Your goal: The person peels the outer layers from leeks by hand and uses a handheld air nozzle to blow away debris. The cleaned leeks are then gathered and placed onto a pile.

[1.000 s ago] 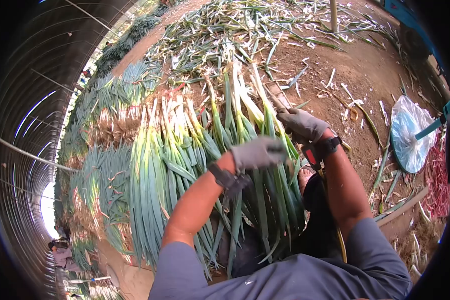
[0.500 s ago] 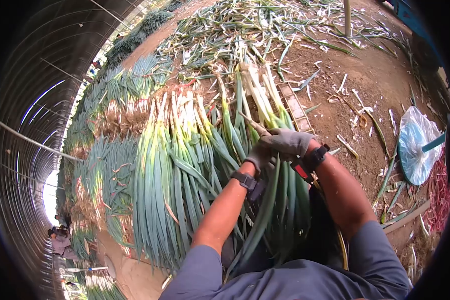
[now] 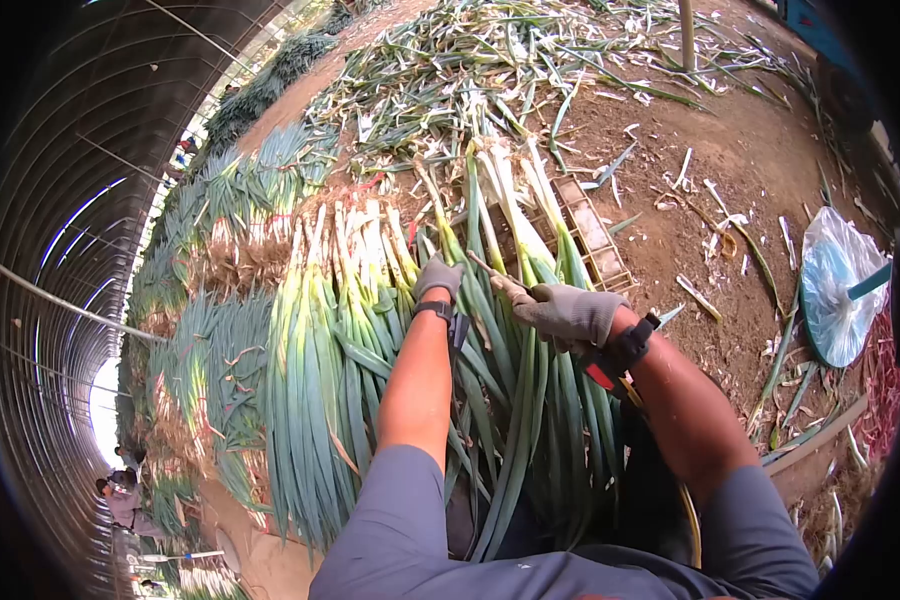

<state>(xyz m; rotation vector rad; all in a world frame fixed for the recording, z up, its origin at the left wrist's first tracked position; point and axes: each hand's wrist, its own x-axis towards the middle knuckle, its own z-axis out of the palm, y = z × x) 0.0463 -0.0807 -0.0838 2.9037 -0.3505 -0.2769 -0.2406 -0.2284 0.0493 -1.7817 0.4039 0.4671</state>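
My left hand [image 3: 438, 280], in a grey glove, lies over the upper leaves of the green onions [image 3: 315, 310], its thumb apart from its fingers. It touches the stalks, with no separate stalk seen in it. Further right, my gloved right hand [image 3: 570, 312] is closed on a slim pointed object [image 3: 482, 264] that sticks out up and left. What the object is cannot be made out. Thick white-stemmed onions [image 3: 512, 195] lie above that hand, their leaves running beneath it.
A slatted crate [image 3: 598, 240] shows beside the white stems. Cut leaves [image 3: 440, 75] litter the ground at the top. Bundled onions [image 3: 220, 330] lie at the left. A plastic bag [image 3: 842, 285] stands at the right. A person [image 3: 125, 500] is at the lower left.
My left hand has parted from my right hand and moved up and left onto the onions. My right hand has shifted slightly down, still closed on the slim object.
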